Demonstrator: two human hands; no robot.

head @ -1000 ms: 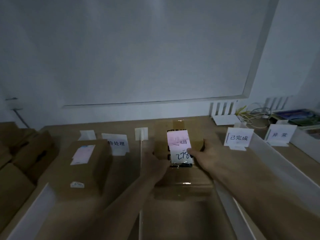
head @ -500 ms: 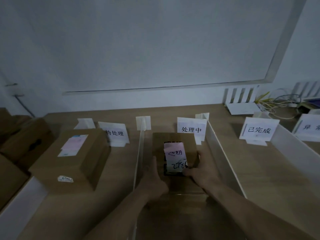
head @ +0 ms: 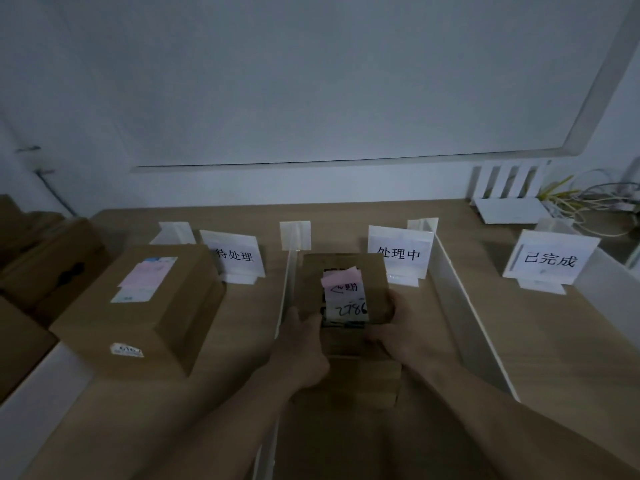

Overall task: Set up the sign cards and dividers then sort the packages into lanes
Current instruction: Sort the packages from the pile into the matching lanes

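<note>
Holding box (head: 346, 268): in middle lane (head: 424, 317), just short of the 处理中 card (head: 400, 254).
Left divider (head: 286, 299): thin, right beside left knuckles; sideways nudge could tip it into the next lane.
Card: pushing the box further back could knock it over.
Note (head: 343, 289): pink corner lifted, could peel off if brushed.
Left hand (head: 304, 344): fingers curled round the box's left side, thumb on the top edge.
Right hand (head: 405, 336): grasping the right side. Dim view, so fingertip contact probable, not confirmed.
</note>
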